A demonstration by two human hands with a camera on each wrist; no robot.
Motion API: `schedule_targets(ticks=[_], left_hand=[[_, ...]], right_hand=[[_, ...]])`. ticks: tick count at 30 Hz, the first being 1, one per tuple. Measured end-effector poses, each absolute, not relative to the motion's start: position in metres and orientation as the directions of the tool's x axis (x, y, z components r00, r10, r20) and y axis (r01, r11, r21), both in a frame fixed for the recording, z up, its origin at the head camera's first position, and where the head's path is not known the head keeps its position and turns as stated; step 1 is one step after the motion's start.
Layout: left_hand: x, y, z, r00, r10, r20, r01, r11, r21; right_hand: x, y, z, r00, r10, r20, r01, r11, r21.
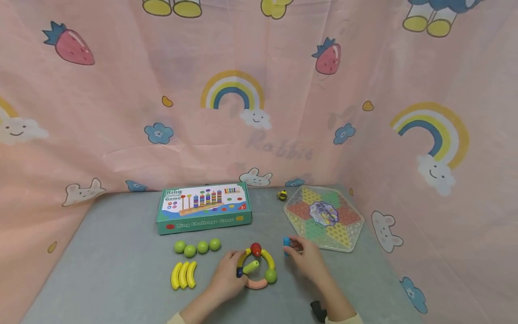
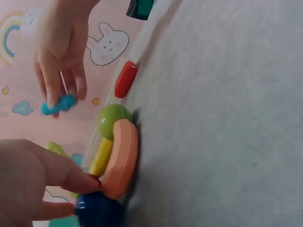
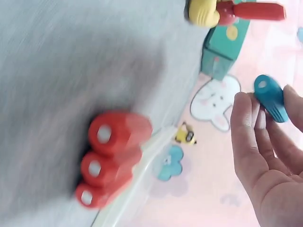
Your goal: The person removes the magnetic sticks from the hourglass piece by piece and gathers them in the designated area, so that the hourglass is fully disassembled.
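Note:
My left hand (image 1: 228, 275) pinches a dark blue ball (image 2: 97, 210) at the left of a ring of toy pieces. Around the ring are a red ball (image 1: 256, 249), yellow curved pieces (image 1: 268, 258), a green ball (image 1: 271, 275) and a salmon curved piece (image 1: 256, 284). From the dark blue ball a light green stick (image 1: 251, 267) slants over the ring's middle. Off to the right, my right hand (image 1: 306, 260) pinches a small bright blue piece (image 3: 271, 98) between thumb and fingertips, held above the table. Several red pieces (image 3: 116, 135) with holed ends lie below that hand, hidden in the head view.
Left of the ring are several green balls (image 1: 202, 247) in a row, with three yellow curved pieces (image 1: 183, 275) below them. A green game box (image 1: 204, 222) stands behind. At back right lie a hexagonal star-patterned board (image 1: 344, 229) and a small bee figure (image 1: 282, 195).

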State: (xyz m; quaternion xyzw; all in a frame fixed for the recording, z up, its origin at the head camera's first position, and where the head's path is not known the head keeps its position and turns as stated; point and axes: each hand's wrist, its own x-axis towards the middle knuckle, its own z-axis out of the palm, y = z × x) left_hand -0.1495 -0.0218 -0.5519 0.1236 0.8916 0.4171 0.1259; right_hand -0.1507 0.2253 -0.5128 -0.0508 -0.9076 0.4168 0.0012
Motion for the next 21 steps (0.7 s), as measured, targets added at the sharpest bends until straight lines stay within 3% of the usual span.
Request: schedule_targets(ticks=[8, 21], left_hand=[[-0.152, -0.023, -0.561, -0.957, 0.273, -0.093, 0.114, 0.654, 0.748], [-0.152, -0.024, -0.566, -0.975, 0.224, 0.003, 0.144, 0.617, 0.774]], right_hand=[[-0.141, 0.252, -0.507, -0.98, 0.189, -0.068, 0.169, 0.588, -0.791], [-0.131, 0.305, -0.505, -0.967, 0.236, -0.092, 0.228, 0.656, -0.72]])
